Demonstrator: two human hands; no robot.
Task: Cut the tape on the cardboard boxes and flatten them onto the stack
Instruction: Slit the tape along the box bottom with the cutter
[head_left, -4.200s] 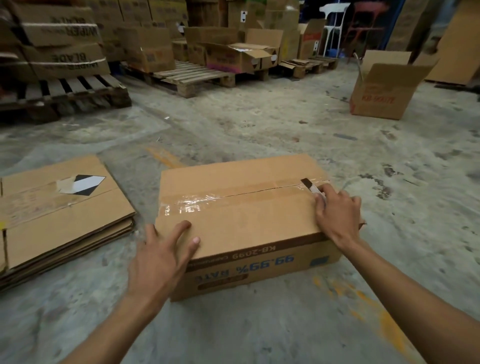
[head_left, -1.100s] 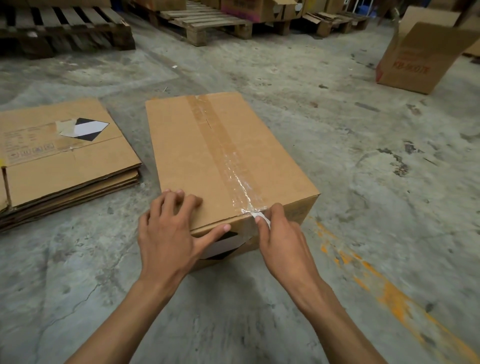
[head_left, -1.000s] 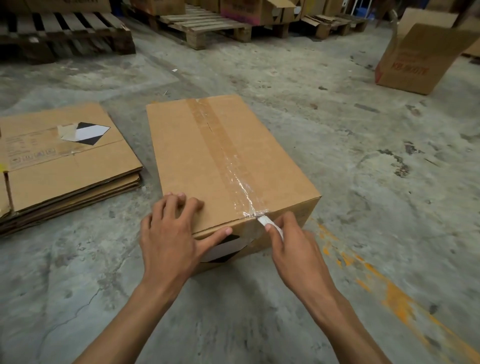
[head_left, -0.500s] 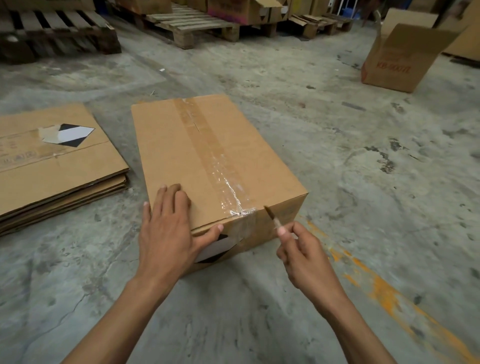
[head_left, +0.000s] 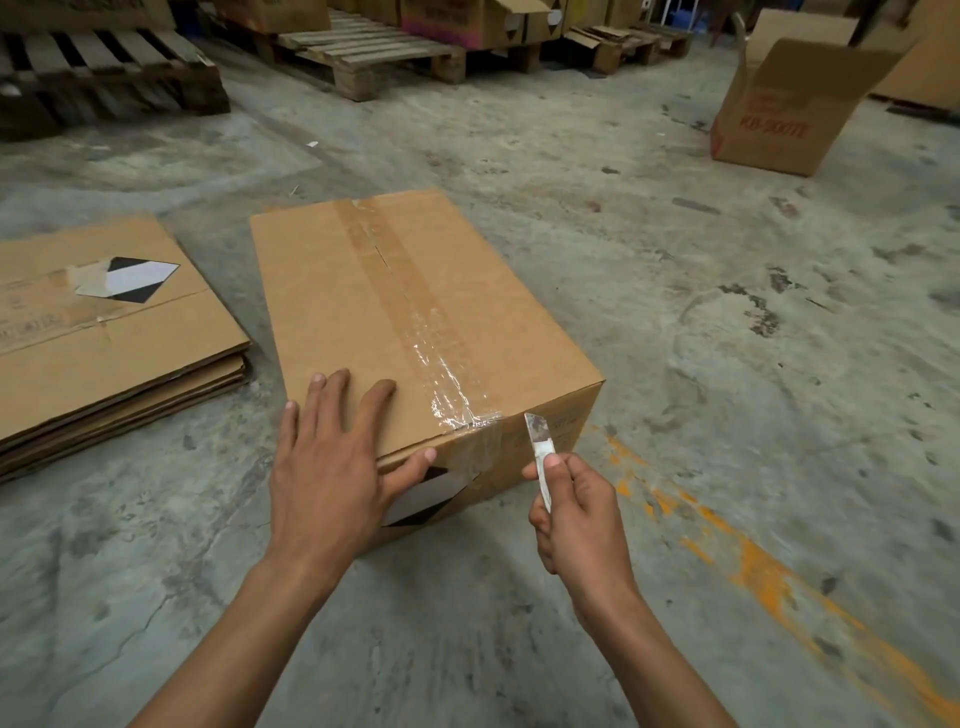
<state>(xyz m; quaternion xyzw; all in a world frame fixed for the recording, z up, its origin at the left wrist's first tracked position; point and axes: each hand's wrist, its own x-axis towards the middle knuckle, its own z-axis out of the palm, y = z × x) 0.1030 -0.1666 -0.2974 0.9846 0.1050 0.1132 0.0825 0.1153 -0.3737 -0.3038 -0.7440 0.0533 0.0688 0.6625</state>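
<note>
A closed cardboard box (head_left: 415, 322) is sitting on the concrete floor (head_left: 727, 364) right in front of the person, one near corner pointing toward them. A strip of clear tape (head_left: 415, 306) is running along the middle seam of its top and folding over the near edge, wrinkled and shiny there.

The left hand (head_left: 332, 467) is lying flat on the near part of the top, fingers straight and spread, the thumb hooking over the edge onto the side panel just above a black-and-white diamond label (head_left: 426, 499). It is pressing rather than gripping.

The right hand (head_left: 576, 509) is curling round a small knife (head_left: 537, 452), thumb pinching near the blade. The hand is hovering just off the box's near right corner, and the blade tip is pointing up beside the top edge, just right of where the tape folds over. I cannot tell whether the tip is touching the cardboard.

To the left, near the box but apart from it, a stack of flattened boxes (head_left: 104, 353) is lying on the floor, its top sheet bearing a similar diamond label. Farther off to the right an open box with red lettering (head_left: 779, 119) is standing with flaps up. Wooden pallets (head_left: 374, 57) loaded with cartons are lining the back. A worn orange line (head_left: 753, 566) is crossing the floor beside the right hand.
</note>
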